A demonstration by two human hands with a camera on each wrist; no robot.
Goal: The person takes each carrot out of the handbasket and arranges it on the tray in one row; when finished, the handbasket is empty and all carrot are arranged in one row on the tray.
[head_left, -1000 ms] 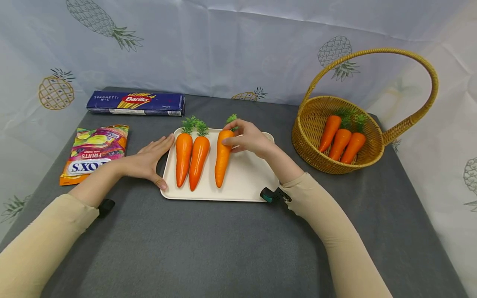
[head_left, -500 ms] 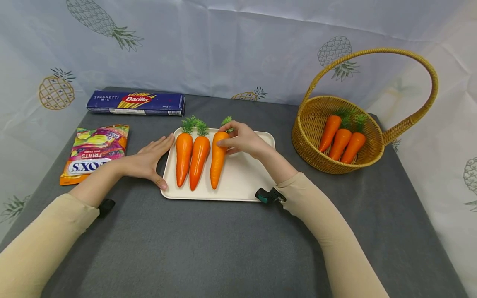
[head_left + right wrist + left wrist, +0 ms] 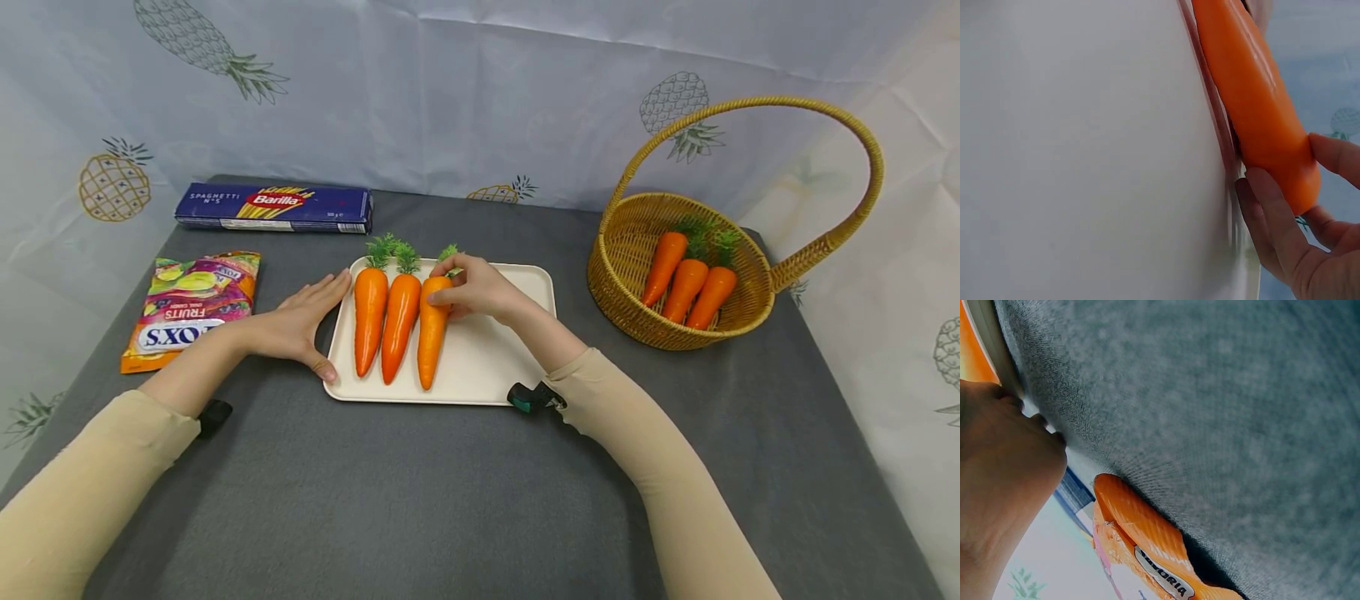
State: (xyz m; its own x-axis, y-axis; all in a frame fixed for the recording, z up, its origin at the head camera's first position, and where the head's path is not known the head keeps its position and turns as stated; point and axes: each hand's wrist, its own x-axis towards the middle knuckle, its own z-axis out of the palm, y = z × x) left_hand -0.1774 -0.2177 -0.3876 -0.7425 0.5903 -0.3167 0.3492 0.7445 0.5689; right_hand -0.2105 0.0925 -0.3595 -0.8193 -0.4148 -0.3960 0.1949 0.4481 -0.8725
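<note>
spread wide, the left hand [image 3: 288, 329] is bracing the left edge of the tray [image 3: 491, 367], its fingertips touching by the far corner and its thumb by the near one, while the right hand [image 3: 480, 292] is pinching the third carrot [image 3: 431, 342] near its wide end, between thumb and fingers. at far left, the candy bag [image 3: 197, 296] is lying on the table [image 3: 390, 483], with the spaghetti box [image 3: 273, 208] stretching across behind it. on the tray, the first carrot [image 3: 369, 325] and the second carrot [image 3: 401, 325] are lying side by side, tips pointing to the near side. just right of them, over the tray, the third carrot is pointing much the same way. at far right, the basket [image 3: 626, 300] is standing well apart from the tray, its handle arching high, and three more carrots [image 3: 684, 290] are leaning together inside it
</note>
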